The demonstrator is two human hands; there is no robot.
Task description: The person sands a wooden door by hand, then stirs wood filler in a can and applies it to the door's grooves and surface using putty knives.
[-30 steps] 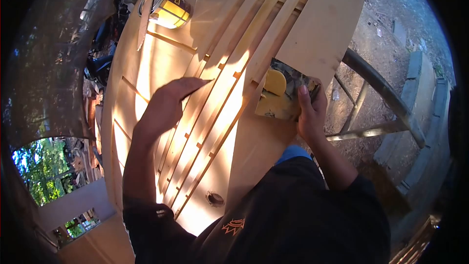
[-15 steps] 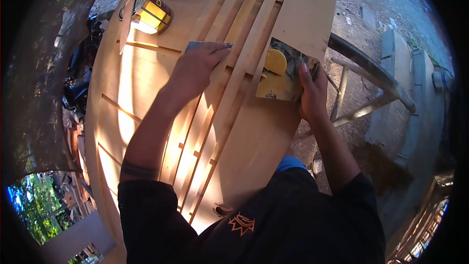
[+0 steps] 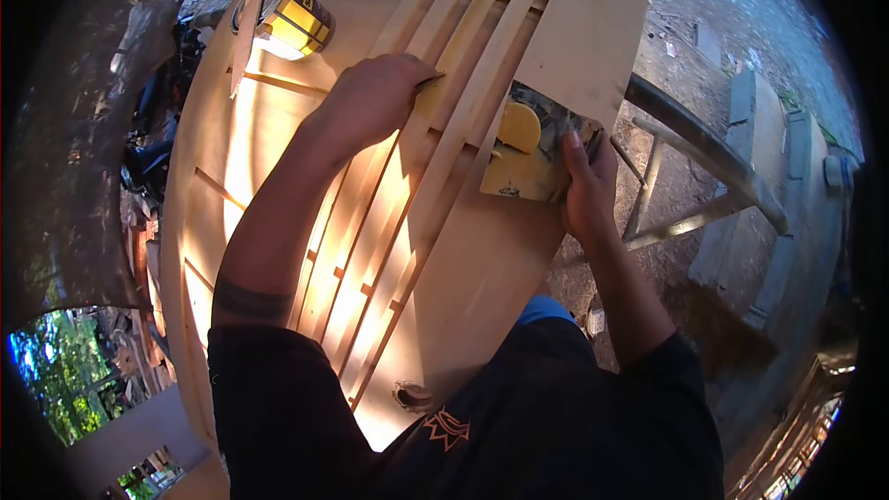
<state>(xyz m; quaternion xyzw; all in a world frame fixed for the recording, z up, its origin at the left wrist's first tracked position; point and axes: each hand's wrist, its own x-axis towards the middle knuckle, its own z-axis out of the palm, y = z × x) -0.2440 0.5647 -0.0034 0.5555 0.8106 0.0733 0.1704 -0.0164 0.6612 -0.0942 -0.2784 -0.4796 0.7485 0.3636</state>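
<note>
My left hand (image 3: 370, 97) presses on the pale wooden slats (image 3: 407, 194) of a large curved panel, fingers closed on a small flat scraper (image 3: 430, 82) whose thin edge shows at the fingertips. To the right, my right hand (image 3: 588, 187) grips a flat dark board (image 3: 546, 153) by its lower right corner. That board carries a lump of yellow filler (image 3: 519, 130) and rests against the panel's wide right plank (image 3: 593, 28).
An open yellow-labelled tin (image 3: 289, 14) lies on the panel at the upper left. A knot hole (image 3: 410, 396) marks the panel near my body. Right of the panel stand a metal frame (image 3: 704, 176) on bare ground and concrete blocks (image 3: 787, 167).
My left hand has slid up the slats from the panel's middle toward the top, the scraper under it. My right hand and the filler board have stayed in place.
</note>
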